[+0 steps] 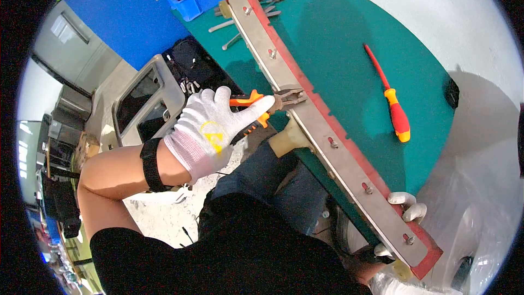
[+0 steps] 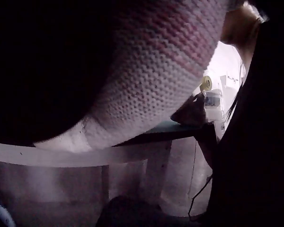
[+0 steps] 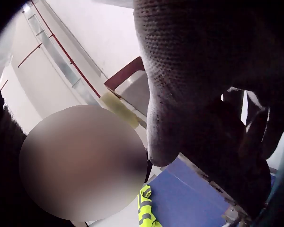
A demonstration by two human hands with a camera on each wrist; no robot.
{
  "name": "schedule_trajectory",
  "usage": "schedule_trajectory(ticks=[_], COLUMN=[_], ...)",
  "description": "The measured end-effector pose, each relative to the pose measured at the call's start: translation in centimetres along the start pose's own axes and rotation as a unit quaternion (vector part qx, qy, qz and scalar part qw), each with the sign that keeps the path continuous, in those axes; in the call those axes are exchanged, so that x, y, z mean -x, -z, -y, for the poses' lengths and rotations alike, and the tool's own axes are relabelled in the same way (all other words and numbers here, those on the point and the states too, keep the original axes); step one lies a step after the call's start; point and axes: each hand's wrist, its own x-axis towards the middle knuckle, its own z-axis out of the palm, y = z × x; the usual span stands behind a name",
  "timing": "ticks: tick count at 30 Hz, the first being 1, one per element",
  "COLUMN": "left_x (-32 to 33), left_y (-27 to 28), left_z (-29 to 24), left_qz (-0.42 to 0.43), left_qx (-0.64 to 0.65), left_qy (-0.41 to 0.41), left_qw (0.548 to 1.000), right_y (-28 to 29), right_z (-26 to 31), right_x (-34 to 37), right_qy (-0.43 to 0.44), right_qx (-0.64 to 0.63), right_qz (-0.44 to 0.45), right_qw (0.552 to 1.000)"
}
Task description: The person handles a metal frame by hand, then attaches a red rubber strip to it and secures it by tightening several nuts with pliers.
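Observation:
In the head view, my gloved left hand (image 1: 204,128) grips orange-and-black pliers (image 1: 252,100), thumb stretched along them toward the jaws. The plier jaws overlap the middle of a long metal strip (image 1: 349,163) with a red edging (image 1: 322,112). Several small bolts sit in slots along the strip, which slants across the table's near edge. At its lower end, my gloved right hand (image 1: 408,206) holds the strip, fingers over the red edge and the palm hidden underneath. The left wrist view shows mostly the knitted glove cuff (image 2: 156,80); in the right wrist view the gloved hand is dark.
A red-and-yellow screwdriver (image 1: 397,114) lies on the green tabletop (image 1: 338,27). Several metal tools (image 1: 221,25) lie near the strip's far end, beside a blue bin (image 1: 191,11). A pale yellowish block (image 1: 289,139) juts from under the strip. Clear plastic sheeting (image 1: 464,218) is at right.

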Motion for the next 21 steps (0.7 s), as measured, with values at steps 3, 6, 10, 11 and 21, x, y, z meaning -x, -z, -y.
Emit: schedule_trajectory(ticks=[3, 6, 10, 11, 21], left_x=[-0.2, -0.5, -1.2, -1.5, -3.8], left_y=[0.0, 0.4, 1.3, 1.4, 0.3], left_z=[0.3, 0.9, 2.5, 2.9, 6.2], left_qz=[-0.017, 0.011, 0.021, 0.013, -0.048], left_qx=[-0.006, 0.001, -0.024, -0.041, -0.094], left_qy=[-0.015, -0.012, -0.059, -0.073, -0.150], left_qw=[1.000, 1.000, 0.998, 0.996, 0.983], right_y=[-0.8, -0.3, -0.4, -0.6, -0.3], right_z=[0.1, 0.3, 0.6, 0.7, 0.7], right_x=[0.1, 0.7, 0.4, 0.4, 1.7], right_qy=[0.015, -0.006, -0.001, -0.007, 0.004], right_qx=[0.020, 0.038, 0.060, 0.061, 0.098], right_qz=[-0.021, -0.031, -0.016, -0.019, -0.037], right_qw=[0.999, 0.999, 0.998, 0.998, 0.995])
